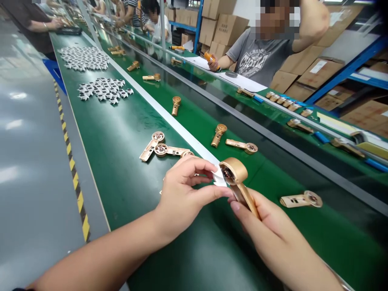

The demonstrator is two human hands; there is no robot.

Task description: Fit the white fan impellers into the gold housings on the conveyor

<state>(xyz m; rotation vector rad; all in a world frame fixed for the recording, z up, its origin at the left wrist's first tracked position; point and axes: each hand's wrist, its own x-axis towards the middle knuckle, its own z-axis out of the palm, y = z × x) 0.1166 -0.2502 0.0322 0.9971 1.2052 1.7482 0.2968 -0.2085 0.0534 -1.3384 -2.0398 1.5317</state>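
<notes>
Between the fingertips of my left hand [184, 190] is a small white fan blade [220, 178], held against the open round head of a gold handheld-fan housing [238, 170]. My right hand [269, 226] is wrapped around the handle of that housing, its round end tilted up and facing left. Dark parts with a bit of copper colour show inside the head. Just beyond my left hand lie more gold fan housings [148, 149], one partly hidden by my fingers.
White fan blades [104, 89] lie in two groups on the green table [121, 121]. Several gold housings [218, 135] are spread along the green belt [194, 113]. Across it, a person in a grey shirt [254, 56] holds an orange tool [211, 60]. Cardboard boxes [224, 32] stand behind.
</notes>
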